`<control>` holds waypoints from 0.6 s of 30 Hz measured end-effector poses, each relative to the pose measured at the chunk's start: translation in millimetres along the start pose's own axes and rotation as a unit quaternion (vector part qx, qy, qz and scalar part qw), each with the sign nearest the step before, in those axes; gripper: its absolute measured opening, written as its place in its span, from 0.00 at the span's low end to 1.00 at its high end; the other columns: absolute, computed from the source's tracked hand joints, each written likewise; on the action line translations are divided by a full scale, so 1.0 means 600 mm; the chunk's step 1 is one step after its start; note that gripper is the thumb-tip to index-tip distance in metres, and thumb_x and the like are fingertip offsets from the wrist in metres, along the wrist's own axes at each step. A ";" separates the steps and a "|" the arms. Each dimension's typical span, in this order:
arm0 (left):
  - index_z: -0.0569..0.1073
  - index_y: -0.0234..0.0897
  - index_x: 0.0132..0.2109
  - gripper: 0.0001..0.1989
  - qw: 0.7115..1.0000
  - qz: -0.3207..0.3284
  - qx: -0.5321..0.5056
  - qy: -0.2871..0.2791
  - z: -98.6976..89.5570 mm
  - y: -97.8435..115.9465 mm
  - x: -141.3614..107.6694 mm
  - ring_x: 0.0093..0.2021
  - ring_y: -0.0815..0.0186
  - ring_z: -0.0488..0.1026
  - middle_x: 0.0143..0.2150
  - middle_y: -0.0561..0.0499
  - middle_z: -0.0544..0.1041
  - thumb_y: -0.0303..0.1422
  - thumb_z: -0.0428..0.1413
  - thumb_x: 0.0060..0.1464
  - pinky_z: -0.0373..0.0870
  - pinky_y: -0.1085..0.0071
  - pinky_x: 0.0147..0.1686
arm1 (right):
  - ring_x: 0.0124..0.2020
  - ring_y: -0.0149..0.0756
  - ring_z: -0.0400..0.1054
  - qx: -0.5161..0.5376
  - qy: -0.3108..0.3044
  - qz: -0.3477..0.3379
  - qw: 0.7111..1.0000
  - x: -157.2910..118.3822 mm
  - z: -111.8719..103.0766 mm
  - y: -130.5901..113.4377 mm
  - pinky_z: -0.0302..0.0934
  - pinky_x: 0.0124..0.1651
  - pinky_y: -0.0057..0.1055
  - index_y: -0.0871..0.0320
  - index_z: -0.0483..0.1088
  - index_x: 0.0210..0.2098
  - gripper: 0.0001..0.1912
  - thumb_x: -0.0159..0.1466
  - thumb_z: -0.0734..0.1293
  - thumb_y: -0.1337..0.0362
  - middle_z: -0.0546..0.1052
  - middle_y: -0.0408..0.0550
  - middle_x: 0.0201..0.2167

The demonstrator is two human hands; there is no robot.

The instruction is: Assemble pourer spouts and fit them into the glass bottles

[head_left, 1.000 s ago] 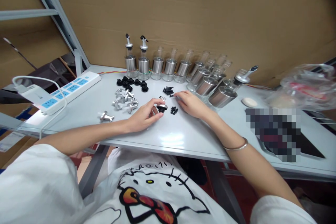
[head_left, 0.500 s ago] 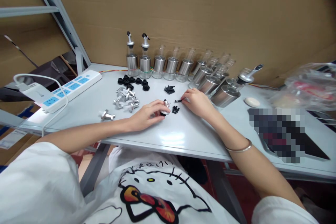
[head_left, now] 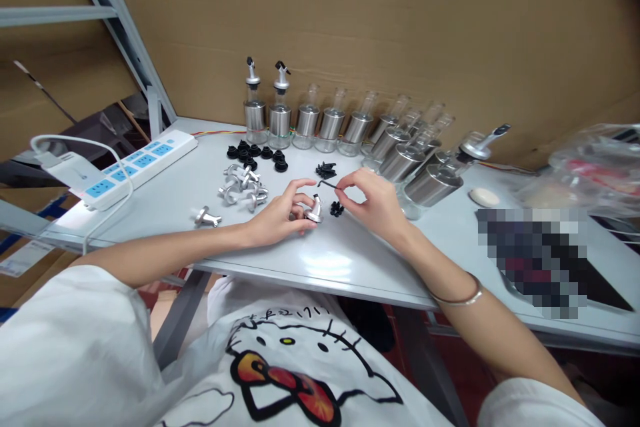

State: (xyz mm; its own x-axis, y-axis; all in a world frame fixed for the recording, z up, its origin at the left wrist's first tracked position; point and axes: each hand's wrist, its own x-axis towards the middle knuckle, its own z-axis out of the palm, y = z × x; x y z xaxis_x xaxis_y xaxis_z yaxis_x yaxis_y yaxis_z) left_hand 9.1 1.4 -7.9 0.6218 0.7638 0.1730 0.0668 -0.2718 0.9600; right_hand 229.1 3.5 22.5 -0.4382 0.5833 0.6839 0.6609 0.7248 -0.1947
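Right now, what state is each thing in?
Held pourer: spout up, in left hand
Black stick: pinched by right hand
Loose pourers: heaped, one apart
Black stoppers: loose, grouped
Two leftmost bottles: upright, pourers fitted
Next three bottles: upright, uncapped
Rightmost bottle: pourer fitted
Power strip: adapter plugged in

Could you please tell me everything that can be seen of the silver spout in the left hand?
The spout is silver and looks metallic, with a wide round cap and a narrower neck rising from it to a black tip. It is roughly upright, held by the left hand, whose fingers hide part of it. Small black pieces lie just to its right; whether it touches the table is unclear.
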 end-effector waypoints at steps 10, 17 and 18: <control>0.55 0.40 0.59 0.31 1.000 0.005 0.001 0.004 -0.003 -0.003 0.002 0.25 0.78 0.70 0.42 0.52 0.69 0.28 0.59 0.51 0.67 0.74 0.31 | 0.30 0.35 0.67 0.020 -0.010 -0.049 0.999 -0.002 0.006 -0.016 0.62 0.35 0.33 0.56 0.66 0.31 0.06 0.64 0.61 0.71 0.74 0.47 0.27; 0.56 0.40 0.59 0.31 0.999 0.014 0.004 0.031 -0.004 -0.005 0.002 0.27 0.77 0.70 0.41 0.52 0.69 0.30 0.61 0.51 0.69 0.73 0.34 | 0.30 0.36 0.68 0.021 -0.017 -0.049 0.998 -0.002 0.004 -0.017 0.62 0.33 0.33 0.55 0.66 0.31 0.06 0.64 0.62 0.70 0.74 0.47 0.26; 0.56 0.40 0.59 0.32 0.999 0.015 0.005 0.033 -0.004 -0.005 0.002 0.27 0.77 0.70 0.41 0.52 0.69 0.30 0.61 0.51 0.69 0.73 0.34 | 0.30 0.36 0.68 0.021 -0.019 -0.047 0.998 -0.003 0.004 -0.018 0.62 0.33 0.33 0.55 0.66 0.31 0.06 0.65 0.62 0.70 0.74 0.47 0.26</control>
State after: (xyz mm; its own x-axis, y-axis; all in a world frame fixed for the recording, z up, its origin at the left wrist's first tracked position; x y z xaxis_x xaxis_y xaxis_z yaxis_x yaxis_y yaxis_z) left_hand 7.8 4.4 -10.3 0.5715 0.7917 0.2156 0.0563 -0.3000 0.9523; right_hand 221.1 -4.2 21.7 -0.5205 0.5258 0.6728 0.5899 0.7911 -0.1618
